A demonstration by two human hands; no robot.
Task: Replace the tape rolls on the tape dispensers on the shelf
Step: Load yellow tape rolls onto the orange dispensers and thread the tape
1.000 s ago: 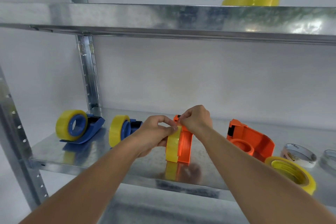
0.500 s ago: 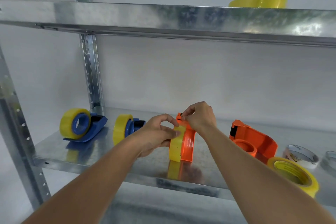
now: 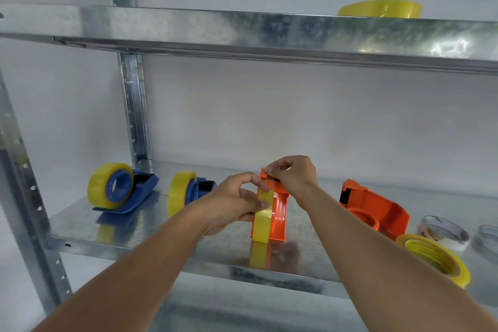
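Observation:
An orange tape dispenser (image 3: 279,219) stands upright in the middle of the metal shelf (image 3: 80,219) with a yellow tape roll (image 3: 262,219) on it. My left hand (image 3: 231,205) grips the roll from the left, thumb and fingers on its edge. My right hand (image 3: 293,174) pinches the top front end of the dispenser, where the tape end lies. Two blue dispensers (image 3: 126,191) (image 3: 194,191) to the left carry yellow rolls. A second orange dispenser (image 3: 374,207) lies at the right with no roll on it.
A loose yellow roll (image 3: 433,259) lies at the front right. Beside it are a white-rimmed used roll (image 3: 444,232) and a grey ring (image 3: 489,240) at the frame edge. Another yellow roll (image 3: 380,9) sits on the upper shelf. Steel uprights (image 3: 133,110) stand at the left.
The view has shifted slightly. My right hand has lifted a little at the dispenser's top, and my left hand's fingers have spread on the roll. The dispenser stays in place.

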